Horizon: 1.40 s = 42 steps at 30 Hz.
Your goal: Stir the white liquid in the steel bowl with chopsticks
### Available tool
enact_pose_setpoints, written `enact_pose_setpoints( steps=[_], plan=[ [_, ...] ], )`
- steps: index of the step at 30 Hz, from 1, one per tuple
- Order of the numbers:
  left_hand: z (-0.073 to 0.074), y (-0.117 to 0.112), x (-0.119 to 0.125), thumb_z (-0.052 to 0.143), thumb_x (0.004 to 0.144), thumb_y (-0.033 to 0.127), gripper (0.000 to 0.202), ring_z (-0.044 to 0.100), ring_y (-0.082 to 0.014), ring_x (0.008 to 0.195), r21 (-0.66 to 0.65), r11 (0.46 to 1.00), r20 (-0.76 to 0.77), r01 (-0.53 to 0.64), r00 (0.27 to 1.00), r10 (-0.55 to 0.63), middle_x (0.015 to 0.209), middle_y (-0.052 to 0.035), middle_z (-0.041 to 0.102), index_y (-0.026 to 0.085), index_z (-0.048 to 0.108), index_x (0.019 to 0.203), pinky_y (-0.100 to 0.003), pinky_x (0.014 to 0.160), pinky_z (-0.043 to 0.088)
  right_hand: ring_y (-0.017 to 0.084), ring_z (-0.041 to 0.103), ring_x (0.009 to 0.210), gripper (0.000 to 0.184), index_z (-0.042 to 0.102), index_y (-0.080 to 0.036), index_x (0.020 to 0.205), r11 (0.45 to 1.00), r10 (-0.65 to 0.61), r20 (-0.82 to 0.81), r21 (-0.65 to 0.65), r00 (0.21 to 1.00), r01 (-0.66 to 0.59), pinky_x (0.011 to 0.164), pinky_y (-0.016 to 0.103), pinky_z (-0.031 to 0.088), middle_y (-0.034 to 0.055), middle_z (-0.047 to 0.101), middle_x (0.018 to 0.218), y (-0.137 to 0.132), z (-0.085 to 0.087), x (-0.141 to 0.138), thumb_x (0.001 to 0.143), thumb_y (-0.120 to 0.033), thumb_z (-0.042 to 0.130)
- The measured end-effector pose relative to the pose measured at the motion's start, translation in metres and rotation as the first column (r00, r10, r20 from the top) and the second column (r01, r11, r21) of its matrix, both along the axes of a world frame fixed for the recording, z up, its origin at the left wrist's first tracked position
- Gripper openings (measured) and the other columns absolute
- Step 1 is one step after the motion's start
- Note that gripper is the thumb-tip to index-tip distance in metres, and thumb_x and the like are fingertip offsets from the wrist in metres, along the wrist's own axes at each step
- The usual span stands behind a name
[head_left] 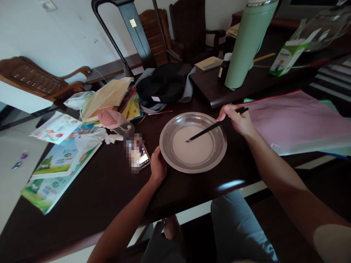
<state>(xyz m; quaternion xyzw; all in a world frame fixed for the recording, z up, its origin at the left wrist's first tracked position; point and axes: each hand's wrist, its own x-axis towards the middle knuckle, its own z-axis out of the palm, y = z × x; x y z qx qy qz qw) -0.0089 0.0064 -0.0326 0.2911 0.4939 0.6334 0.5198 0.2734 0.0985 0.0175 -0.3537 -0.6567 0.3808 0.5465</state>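
A round metal dish [219,146] with pale liquid in it sits on the dark table [104,193] in front of me. My right hand [238,118] grips dark chopsticks [214,127] at the dish's far right rim, and their tips dip into the liquid near the middle. My left hand [157,166] rests against the dish's near left rim, fingers curled on its edge. A phone [142,156] with a lit screen lies just left of that hand.
Picture books [59,164] and papers are heaped at the left. A black bag [164,86] lies behind the dish. A tall green flask [246,44], a small bottle [224,66] and a box [287,54] stand at the back right, a pink folder [296,120] at right. Wooden chairs [35,78] stand beyond.
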Motion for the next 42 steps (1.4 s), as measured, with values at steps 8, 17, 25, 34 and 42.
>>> enact_pose_setpoints(
  steps=[8, 17, 25, 34, 42],
  plan=[
    [-0.0004, -0.0003, -0.0007, 0.055, 0.077, 0.029, 0.02, 0.065, -0.0187, 0.08, 0.006, 1.0, 0.004, 0.004, 1.0, -0.004, 0.078, -0.0022, 0.072, 0.017, 0.072, 0.078, -0.031, 0.082, 0.051, 0.018, 0.068, 0.073, 0.036, 0.074, -0.026, 0.07, 0.997, 0.081, 0.093, -0.016, 0.992, -0.08, 0.072, 0.034, 0.05, 0.0019, 0.072, 0.072, -0.0033, 0.0013, -0.0018, 0.089, -0.05, 0.057],
    [0.0003, 0.0004, 0.0011, 0.055, 0.077, 0.03, 0.021, 0.065, -0.0185, 0.078, -0.001, 1.0, 0.025, 0.005, 1.0, -0.005, 0.073, -0.001, 0.071, 0.018, 0.072, 0.078, -0.032, 0.081, 0.052, 0.019, 0.068, 0.073, 0.038, 0.073, -0.026, 0.068, 0.994, 0.105, 0.098, -0.023, 0.99, -0.103, 0.071, 0.035, 0.05, 0.0023, 0.071, 0.07, -0.0037, 0.0009, -0.0021, 0.089, -0.052, 0.056],
    [0.002, -0.0005, 0.0025, 0.056, 0.078, 0.032, 0.021, 0.066, -0.0196, 0.08, 0.001, 1.0, 0.001, 0.006, 1.0, -0.006, 0.075, -0.0018, 0.071, 0.017, 0.071, 0.079, -0.032, 0.081, 0.052, 0.016, 0.061, 0.057, 0.046, 0.064, -0.024, 0.054, 0.998, -0.058, -0.085, 0.004, 0.995, 0.059, 0.064, 0.035, 0.048, 0.0013, 0.063, 0.056, 0.0043, -0.0011, 0.0042, 0.089, -0.053, 0.056],
    [-0.0008, 0.0006, 0.0018, 0.054, 0.08, 0.03, 0.022, 0.067, -0.0188, 0.079, -0.005, 1.0, 0.031, 0.005, 1.0, -0.005, 0.077, -0.002, 0.073, 0.016, 0.072, 0.081, -0.032, 0.08, 0.053, 0.017, 0.065, 0.065, 0.039, 0.068, -0.024, 0.061, 0.999, -0.032, -0.01, 0.016, 0.999, 0.032, 0.068, 0.034, 0.049, 0.0014, 0.066, 0.062, 0.0004, 0.0006, 0.0009, 0.089, -0.049, 0.057],
    [-0.001, -0.0002, 0.0018, 0.056, 0.079, 0.031, 0.021, 0.066, -0.0181, 0.078, -0.001, 1.0, 0.024, 0.009, 1.0, -0.009, 0.075, -0.0008, 0.072, 0.017, 0.072, 0.08, -0.031, 0.08, 0.052, 0.017, 0.065, 0.068, 0.038, 0.071, -0.025, 0.066, 0.992, 0.119, 0.053, -0.038, 0.991, -0.118, 0.069, 0.034, 0.049, 0.002, 0.068, 0.067, -0.0017, -0.0003, 0.0, 0.089, -0.051, 0.057]
  ],
)
